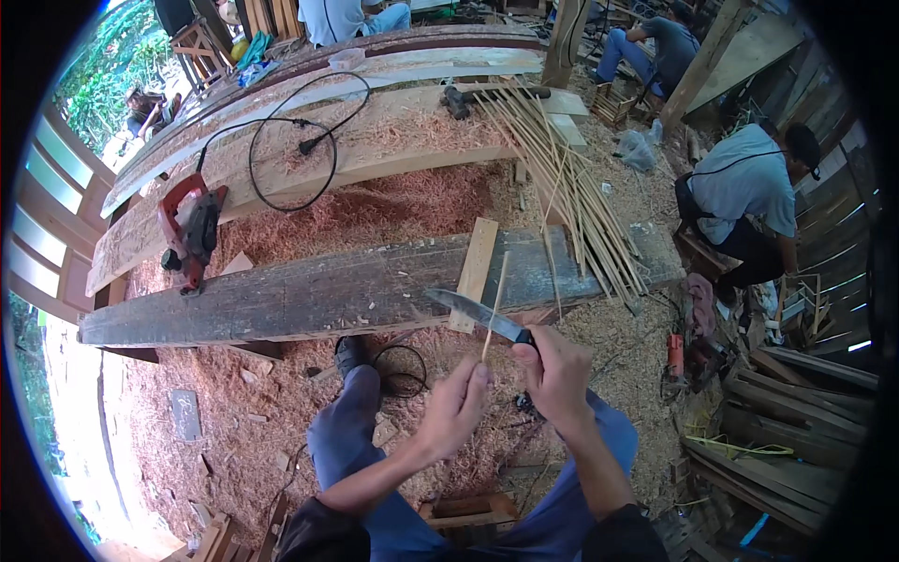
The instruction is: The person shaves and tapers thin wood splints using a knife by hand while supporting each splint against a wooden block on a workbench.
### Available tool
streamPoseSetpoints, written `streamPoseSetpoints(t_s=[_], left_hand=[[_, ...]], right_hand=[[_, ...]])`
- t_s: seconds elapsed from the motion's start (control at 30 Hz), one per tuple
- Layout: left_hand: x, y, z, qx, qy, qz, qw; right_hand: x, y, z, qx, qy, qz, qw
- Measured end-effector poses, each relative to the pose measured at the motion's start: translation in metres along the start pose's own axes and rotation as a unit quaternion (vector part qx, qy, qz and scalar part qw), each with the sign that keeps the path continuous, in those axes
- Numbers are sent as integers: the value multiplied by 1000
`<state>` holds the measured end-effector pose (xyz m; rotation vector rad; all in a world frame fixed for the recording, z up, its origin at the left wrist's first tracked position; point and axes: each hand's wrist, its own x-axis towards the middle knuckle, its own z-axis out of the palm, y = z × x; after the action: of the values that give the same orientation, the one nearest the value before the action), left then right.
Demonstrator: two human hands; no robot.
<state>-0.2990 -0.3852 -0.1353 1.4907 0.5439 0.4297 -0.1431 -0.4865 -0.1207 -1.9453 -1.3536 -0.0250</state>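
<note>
My left hand is closed round the lower end of a thin bamboo stick, which points up and away from me. In my right hand is the black handle of a knife. Its blade reaches leftward and crosses the stick a little above my left fingers. Beyond the blade, a short flat board lies crosswise on a dark, worn plank. A bundle of similar thin sticks is spread over the right end of the planks.
A red and black power planer rests at the left, its black cord looping over a pale plank. A hammer lies farther back. Wood shavings cover the floor. One person crouches at the right; others sit farther off. Scrap wood is piled lower right.
</note>
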Motion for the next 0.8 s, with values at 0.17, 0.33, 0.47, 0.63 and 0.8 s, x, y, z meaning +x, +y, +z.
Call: streamPoseSetpoints(t_s=[0.17,0.33,0.47,0.63,0.8], left_hand=[[10,11,-15,-100,0,-67,993],[8,11,-15,-173,-41,-96,979],[6,9,-9,157,60,71,983],[3,7,-9,112,34,50,992],[-1,8,-2,90,-48,8,995]], right_hand=[[-6,-5,9,38,-14,-24,999],[-10,-3,6,16,-22,0,1000],[-6,0,5,-50,23,-41,998],[-3,4,1,-81,72,-78,991],[7,20,-14,-68,104,-1,992]])
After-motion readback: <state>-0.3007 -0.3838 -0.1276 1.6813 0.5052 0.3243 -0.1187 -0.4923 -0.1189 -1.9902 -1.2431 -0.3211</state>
